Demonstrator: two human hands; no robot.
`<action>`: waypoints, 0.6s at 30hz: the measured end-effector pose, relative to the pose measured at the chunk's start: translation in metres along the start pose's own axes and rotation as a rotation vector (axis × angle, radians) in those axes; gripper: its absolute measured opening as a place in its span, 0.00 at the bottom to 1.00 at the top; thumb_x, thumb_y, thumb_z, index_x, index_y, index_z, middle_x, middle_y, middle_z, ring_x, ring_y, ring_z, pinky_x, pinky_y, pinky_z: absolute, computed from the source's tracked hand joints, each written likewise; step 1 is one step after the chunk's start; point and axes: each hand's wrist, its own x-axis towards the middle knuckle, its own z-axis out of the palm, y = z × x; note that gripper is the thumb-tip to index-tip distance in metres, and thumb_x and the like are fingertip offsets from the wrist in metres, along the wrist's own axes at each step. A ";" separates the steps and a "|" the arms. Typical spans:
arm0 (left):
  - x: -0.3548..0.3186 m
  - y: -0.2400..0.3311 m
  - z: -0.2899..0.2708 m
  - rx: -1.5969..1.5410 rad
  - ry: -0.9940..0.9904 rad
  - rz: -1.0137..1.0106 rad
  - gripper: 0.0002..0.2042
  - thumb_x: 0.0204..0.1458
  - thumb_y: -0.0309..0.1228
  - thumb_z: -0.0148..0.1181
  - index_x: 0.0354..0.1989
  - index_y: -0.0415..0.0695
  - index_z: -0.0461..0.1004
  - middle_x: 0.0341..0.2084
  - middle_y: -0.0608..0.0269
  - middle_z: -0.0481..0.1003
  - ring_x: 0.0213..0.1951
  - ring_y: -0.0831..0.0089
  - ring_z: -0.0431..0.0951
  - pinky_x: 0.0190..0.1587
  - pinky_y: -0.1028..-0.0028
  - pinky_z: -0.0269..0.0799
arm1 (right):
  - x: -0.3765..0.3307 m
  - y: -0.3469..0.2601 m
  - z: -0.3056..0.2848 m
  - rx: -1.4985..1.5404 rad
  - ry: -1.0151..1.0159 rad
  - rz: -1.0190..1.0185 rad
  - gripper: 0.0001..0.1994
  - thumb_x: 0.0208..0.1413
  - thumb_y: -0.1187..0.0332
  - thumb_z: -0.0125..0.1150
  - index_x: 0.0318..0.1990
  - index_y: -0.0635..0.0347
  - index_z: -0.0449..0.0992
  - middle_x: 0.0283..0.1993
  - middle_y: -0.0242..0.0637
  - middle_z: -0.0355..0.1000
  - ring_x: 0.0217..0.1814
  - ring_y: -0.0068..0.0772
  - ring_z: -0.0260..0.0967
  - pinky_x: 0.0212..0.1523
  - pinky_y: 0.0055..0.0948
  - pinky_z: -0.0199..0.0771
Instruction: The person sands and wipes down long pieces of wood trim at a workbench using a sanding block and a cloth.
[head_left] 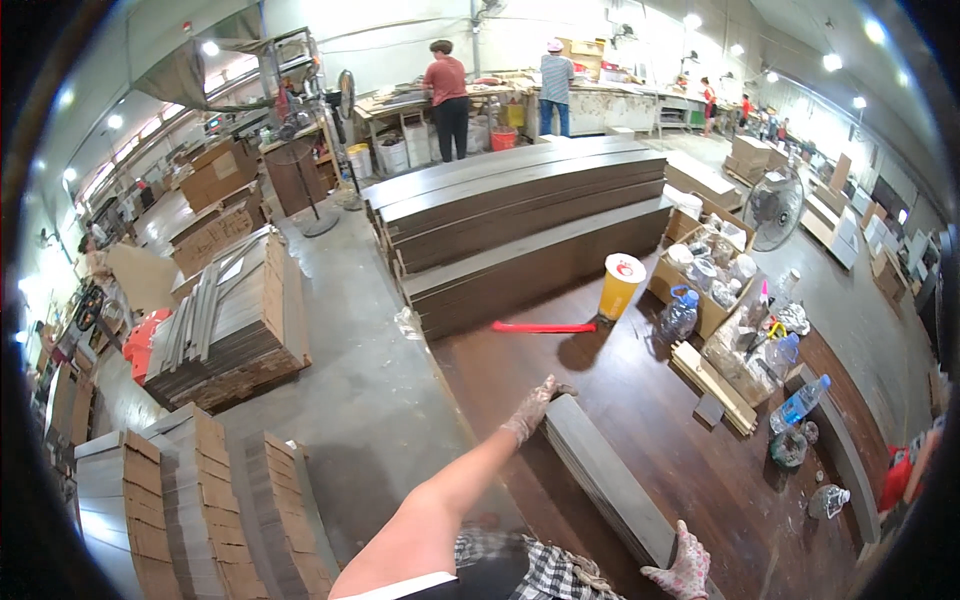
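Observation:
A stack of long, narrow grey boards (612, 480) lies at an angle on the dark brown wood-grain table (480, 375). My left hand (537, 408), in a thin glove, grips the far end of the stack, its fingers curled over the corner. At the near end, my right hand (684, 566), in a light glove with pink spots, holds the stack's end with its palm and thumb against it. Beyond my hands, a red long-handled tool (543, 327) lies beside a yellow cup with a white lid (621, 287).
Long piles of grey boards (530, 215) line the table's far side. To the right are a carton of bottles (705, 270), wooden strips (712, 388) and a water bottle (800, 404). Board stacks (230, 310) stand on the left floor. Two people work at a far bench.

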 end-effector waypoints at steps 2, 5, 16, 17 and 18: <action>-0.003 -0.005 -0.014 -0.001 0.093 0.037 0.29 0.68 0.50 0.31 0.49 0.42 0.78 0.46 0.60 0.78 0.50 0.67 0.74 0.58 0.68 0.64 | 0.003 0.008 0.002 0.044 0.193 -0.183 0.40 0.42 0.60 0.72 0.65 0.61 0.62 0.57 0.53 0.69 0.60 0.54 0.66 0.61 0.43 0.65; -0.019 0.037 0.000 -0.018 0.415 0.141 0.22 0.66 0.45 0.43 0.54 0.39 0.73 0.49 0.57 0.76 0.53 0.66 0.73 0.59 0.67 0.64 | 0.004 0.003 -0.010 0.260 0.425 -0.192 0.26 0.53 0.66 0.61 0.60 0.66 0.68 0.58 0.52 0.69 0.61 0.50 0.65 0.64 0.42 0.62; -0.192 0.327 0.046 -0.504 -0.356 1.449 0.15 0.60 0.40 0.52 0.44 0.40 0.75 0.38 0.57 0.75 0.44 0.60 0.75 0.42 0.63 0.73 | 0.050 -0.092 -0.054 0.598 0.584 -0.594 0.14 0.46 0.77 0.61 0.43 0.65 0.76 0.40 0.44 0.78 0.40 0.44 0.77 0.42 0.35 0.76; -0.204 0.338 0.063 -0.662 -0.375 1.564 0.16 0.60 0.42 0.53 0.44 0.42 0.76 0.36 0.58 0.75 0.42 0.62 0.75 0.39 0.66 0.73 | 0.053 -0.102 -0.053 0.607 0.546 -0.654 0.14 0.46 0.76 0.61 0.43 0.65 0.76 0.40 0.44 0.78 0.40 0.43 0.77 0.42 0.34 0.76; -0.210 0.347 0.072 -0.727 -0.495 1.562 0.15 0.60 0.41 0.53 0.44 0.41 0.76 0.36 0.58 0.75 0.41 0.62 0.76 0.38 0.66 0.73 | 0.056 -0.104 -0.053 0.604 0.531 -0.716 0.13 0.47 0.76 0.61 0.43 0.64 0.76 0.40 0.44 0.78 0.39 0.43 0.77 0.41 0.34 0.76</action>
